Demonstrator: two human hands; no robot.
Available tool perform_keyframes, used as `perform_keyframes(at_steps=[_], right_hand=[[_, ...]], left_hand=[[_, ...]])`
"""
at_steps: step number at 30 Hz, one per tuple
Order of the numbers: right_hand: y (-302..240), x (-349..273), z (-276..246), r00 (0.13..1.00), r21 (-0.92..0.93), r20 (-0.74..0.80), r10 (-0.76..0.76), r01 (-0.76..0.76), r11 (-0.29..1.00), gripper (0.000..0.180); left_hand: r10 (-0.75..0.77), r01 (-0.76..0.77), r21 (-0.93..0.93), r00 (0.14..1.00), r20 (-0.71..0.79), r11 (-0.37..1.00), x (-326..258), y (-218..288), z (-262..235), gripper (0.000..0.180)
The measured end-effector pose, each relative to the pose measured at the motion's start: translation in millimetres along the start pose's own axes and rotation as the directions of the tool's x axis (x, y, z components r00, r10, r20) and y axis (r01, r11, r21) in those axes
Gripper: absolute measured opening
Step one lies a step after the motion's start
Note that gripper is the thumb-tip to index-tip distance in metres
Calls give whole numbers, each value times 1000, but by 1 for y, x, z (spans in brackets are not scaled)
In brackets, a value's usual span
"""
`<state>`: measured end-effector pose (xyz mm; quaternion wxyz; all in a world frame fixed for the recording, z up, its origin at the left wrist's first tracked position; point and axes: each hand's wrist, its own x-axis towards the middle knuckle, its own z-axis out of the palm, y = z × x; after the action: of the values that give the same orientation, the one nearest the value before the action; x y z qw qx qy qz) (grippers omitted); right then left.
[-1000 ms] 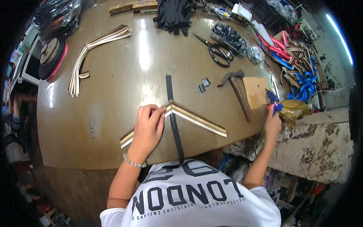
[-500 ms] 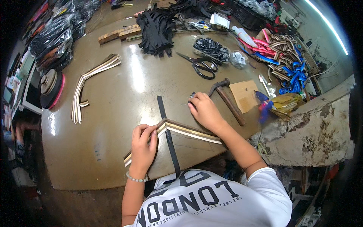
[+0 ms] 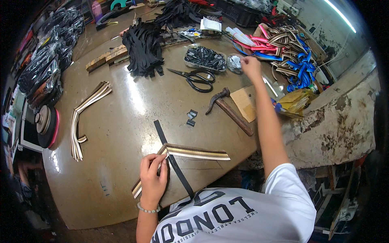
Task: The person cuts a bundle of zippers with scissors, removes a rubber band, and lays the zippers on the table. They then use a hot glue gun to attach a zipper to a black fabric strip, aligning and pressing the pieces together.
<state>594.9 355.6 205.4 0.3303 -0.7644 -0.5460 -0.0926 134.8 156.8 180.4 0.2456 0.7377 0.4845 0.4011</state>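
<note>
My left hand (image 3: 154,174) pinches a striped brown, tan and white webbing strap (image 3: 198,152) at its angled bend, near the table's front edge. A narrow black strap (image 3: 181,174) crosses that bend, running toward my shirt. Out at the far right, my right hand (image 3: 251,68) has its fingers drawn together beside a small clear container (image 3: 234,62) with pale contents. Whatever is between those fingertips is too small to make out. Several small black rectangular tags (image 3: 191,117) lie loose on the table, between the striped strap and the scissors.
Black-handled scissors (image 3: 196,79) and a hammer (image 3: 231,110) lie mid-table, beside brown card (image 3: 244,104). Behind is a tray of black plastic pieces (image 3: 205,58). Black strips (image 3: 143,48) hang over wood at the back; striped straps (image 3: 77,121) lie left, colourful straps (image 3: 302,60) far right.
My right hand has left the spot with the small tags, now uncovered, and reached away to the clear container. My left hand keeps its pinch on the strap. The whole view has shifted.
</note>
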Motion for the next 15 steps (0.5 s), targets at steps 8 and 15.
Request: perform_keyframes(at_steps=[8, 15], right_hand=[[61, 59, 43, 915, -160, 310, 259, -219, 963, 35], [88, 64, 44, 959, 59, 214, 186, -203, 977, 26]], left_hand=[[-30, 31, 7, 998, -49, 1000, 1, -3, -4, 17], [-6, 6, 10, 1000, -16, 1000, 1, -2, -2, 16]])
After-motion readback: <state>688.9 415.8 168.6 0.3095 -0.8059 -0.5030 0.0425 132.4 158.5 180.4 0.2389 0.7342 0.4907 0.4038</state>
